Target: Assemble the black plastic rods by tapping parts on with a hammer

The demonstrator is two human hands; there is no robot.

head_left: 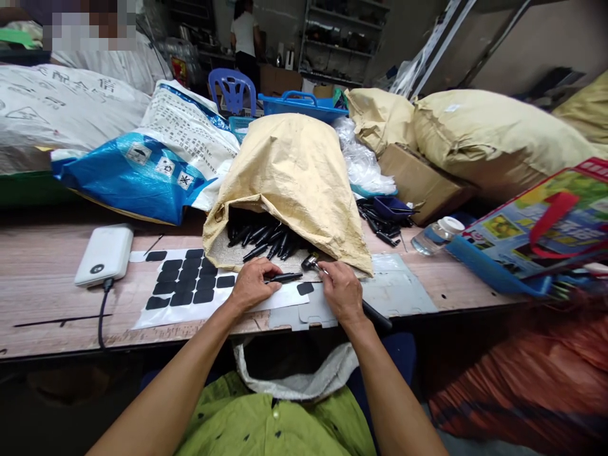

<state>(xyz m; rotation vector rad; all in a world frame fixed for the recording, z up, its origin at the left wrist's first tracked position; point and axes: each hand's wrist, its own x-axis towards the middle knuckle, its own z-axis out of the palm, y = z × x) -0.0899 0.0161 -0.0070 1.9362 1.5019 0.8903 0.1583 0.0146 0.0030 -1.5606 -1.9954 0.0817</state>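
Observation:
Between the thumb and fingers of my left hand [255, 284] is a slim black pen-like piece [289, 277], pointing right. My right hand [342, 292] is closed around a small hammer-like tool with a shiny metal head [310, 261]; a dark handle [377, 315] shows below the hand. Behind both hands a beige woven sack [294, 171] lies with its mouth toward me, and many black pieces [268, 239] show inside it. A white sheet with black rounded squares [187, 278] lies to the left, partly beneath my left forearm. One black square [304, 289] sits between my hands.
On the left stands a white power bank [105, 253] with a black cable. A bottle [437, 235], a blue tray [503, 269] and a cardboard box [420, 180] are at the right. Large sacks line the table's back. A person [245, 35] stands in the background.

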